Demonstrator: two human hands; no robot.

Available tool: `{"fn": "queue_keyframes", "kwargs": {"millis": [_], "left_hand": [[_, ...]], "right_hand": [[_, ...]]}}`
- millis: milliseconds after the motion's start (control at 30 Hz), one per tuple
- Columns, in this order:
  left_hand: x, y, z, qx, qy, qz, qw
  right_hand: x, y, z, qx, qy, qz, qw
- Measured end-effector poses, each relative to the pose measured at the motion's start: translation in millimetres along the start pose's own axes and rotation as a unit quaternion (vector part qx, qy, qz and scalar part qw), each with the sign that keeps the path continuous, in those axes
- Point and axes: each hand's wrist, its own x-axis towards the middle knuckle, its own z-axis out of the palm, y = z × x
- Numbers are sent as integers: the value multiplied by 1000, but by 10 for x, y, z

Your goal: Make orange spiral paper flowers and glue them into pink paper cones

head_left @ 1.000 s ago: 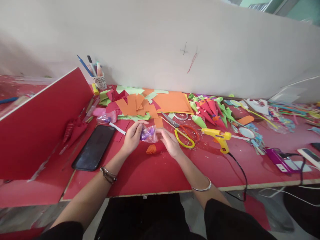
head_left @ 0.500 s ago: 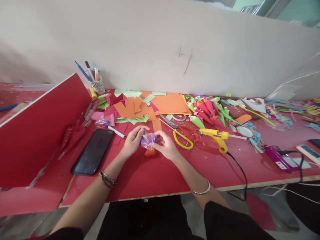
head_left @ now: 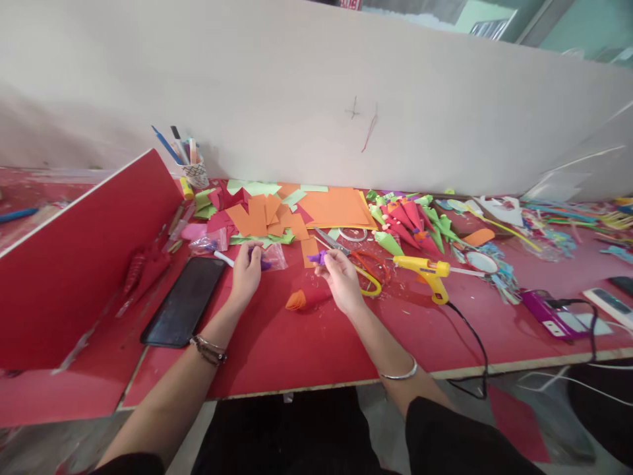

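My left hand (head_left: 246, 274) is closed on a small clear plastic bag (head_left: 277, 256) with something purple in it. Between the thumb and fingers of my right hand (head_left: 342, 280) is a small purple piece (head_left: 316, 258), crinkled in shape; its exact kind is unclear. On the table below and between the hands lies a red paper cone (head_left: 314, 297) with an orange end (head_left: 295, 301). A white-and-black pen (head_left: 224, 257) is partly hidden behind my left hand. Scissors (head_left: 370, 282) with yellow and red handles lie just beyond my right hand, which covers part of them.
A black phone (head_left: 184, 302) lies left of my hands, beside a standing red board (head_left: 89, 264). Orange paper pieces (head_left: 257, 214) and a pile of red and green cones (head_left: 408, 218) lie at the back. To the right are a yellow glue gun (head_left: 425, 269) and a purple power strip (head_left: 548, 313).
My hands have moved apart, the left one keeping the plastic bag and the right one drawing away with a purple piece. The red cone between them now shows more fully.
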Motion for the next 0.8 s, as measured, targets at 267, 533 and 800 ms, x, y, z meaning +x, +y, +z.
{"fn": "queue_keyframes", "kwargs": {"millis": [267,533,800], "left_hand": [[-63,130,-16,139,6,69,988],[-285,569,85,97,-227,143,958],[-523,640,21,161,-219,94,958]], "right_hand": [[-29,-25,29,10,-33,11,999],[-67,-21,74,-128,-114,-93,981],[-217,-314,102,-389,-202,-209,874]]}}
